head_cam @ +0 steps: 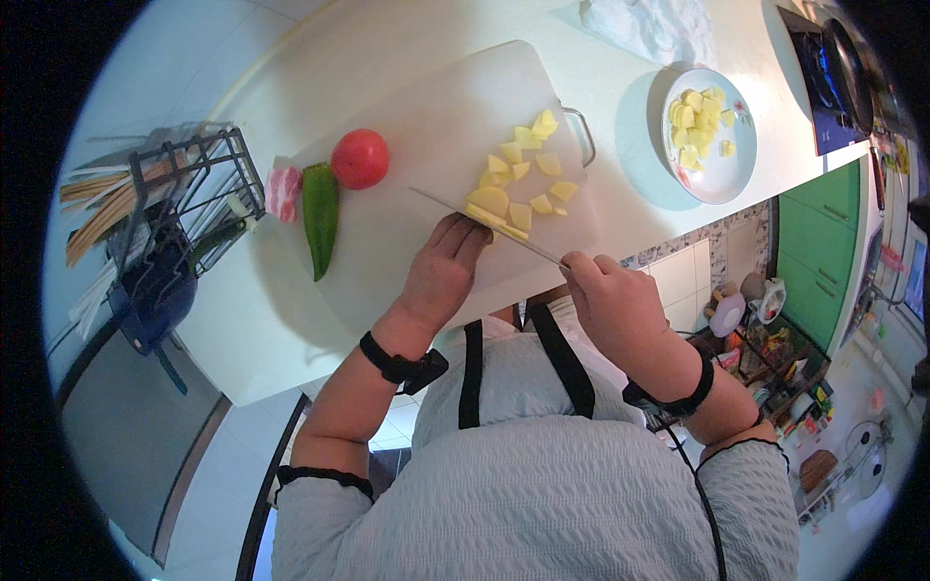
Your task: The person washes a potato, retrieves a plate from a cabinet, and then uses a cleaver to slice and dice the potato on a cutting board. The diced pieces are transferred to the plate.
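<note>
My right hand [614, 294] grips the handle of a kitchen knife [501, 234], whose thin blade slants up and left across the white cutting board [436, 109]. Beside the blade, the bent fingers of my left hand [447, 269] press on a piece of yellow potato, mostly hidden under them. Potato slices [498, 219] lie along the blade's far side. Several cut potato chunks [548, 163] are scattered beyond it, towards the board's metal handle [585, 138]. At the board's left side are a red tomato [360, 159], a long green pepper [320, 218] and a piece of raw pork [283, 193].
A flowered plate [737, 171] with potato chunks stands right of the board. Behind it lies a crumpled white cloth [654, 29]. A black pan [846, 76] sits on a stove at the far right. At the left, a black wire rack [192, 171] holds chopsticks and utensils.
</note>
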Demonstrator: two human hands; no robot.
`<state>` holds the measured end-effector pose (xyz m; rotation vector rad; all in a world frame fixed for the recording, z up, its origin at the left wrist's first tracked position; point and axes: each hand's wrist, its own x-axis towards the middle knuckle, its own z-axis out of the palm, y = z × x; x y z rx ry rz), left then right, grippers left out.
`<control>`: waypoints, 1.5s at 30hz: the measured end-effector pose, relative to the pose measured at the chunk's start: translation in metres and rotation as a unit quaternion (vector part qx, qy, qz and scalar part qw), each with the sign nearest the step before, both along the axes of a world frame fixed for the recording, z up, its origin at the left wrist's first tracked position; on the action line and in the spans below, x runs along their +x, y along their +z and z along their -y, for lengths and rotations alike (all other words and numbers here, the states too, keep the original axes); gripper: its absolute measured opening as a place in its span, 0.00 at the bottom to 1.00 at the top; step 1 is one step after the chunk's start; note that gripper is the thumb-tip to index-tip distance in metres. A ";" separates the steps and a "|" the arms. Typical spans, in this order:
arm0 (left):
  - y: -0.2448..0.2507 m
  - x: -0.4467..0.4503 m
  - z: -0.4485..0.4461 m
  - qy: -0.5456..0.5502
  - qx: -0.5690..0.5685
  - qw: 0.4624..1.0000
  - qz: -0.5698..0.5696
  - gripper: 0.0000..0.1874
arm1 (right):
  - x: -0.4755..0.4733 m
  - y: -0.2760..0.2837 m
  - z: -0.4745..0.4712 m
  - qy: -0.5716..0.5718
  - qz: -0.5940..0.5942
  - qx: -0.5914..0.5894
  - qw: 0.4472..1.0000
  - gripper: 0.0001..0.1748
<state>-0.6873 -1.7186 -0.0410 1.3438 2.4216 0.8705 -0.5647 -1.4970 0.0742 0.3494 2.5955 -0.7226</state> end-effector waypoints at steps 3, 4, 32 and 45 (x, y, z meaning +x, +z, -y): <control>0.001 0.000 -0.001 0.004 -0.002 1.000 0.004 0.17 | 0.004 -0.012 0.002 -0.002 -0.013 -0.008 1.000 0.07; 0.001 0.000 -0.001 0.007 -0.002 1.000 0.009 0.17 | 0.004 -0.019 0.005 -0.001 -0.023 -0.010 1.000 0.07; -0.002 0.002 0.002 0.021 0.028 0.999 -0.007 0.13 | 0.005 -0.021 0.012 -0.009 -0.020 0.002 1.000 0.07; -0.003 0.002 0.002 0.028 0.044 0.999 0.001 0.12 | -0.013 -0.038 0.024 -0.010 -0.057 0.009 0.998 0.08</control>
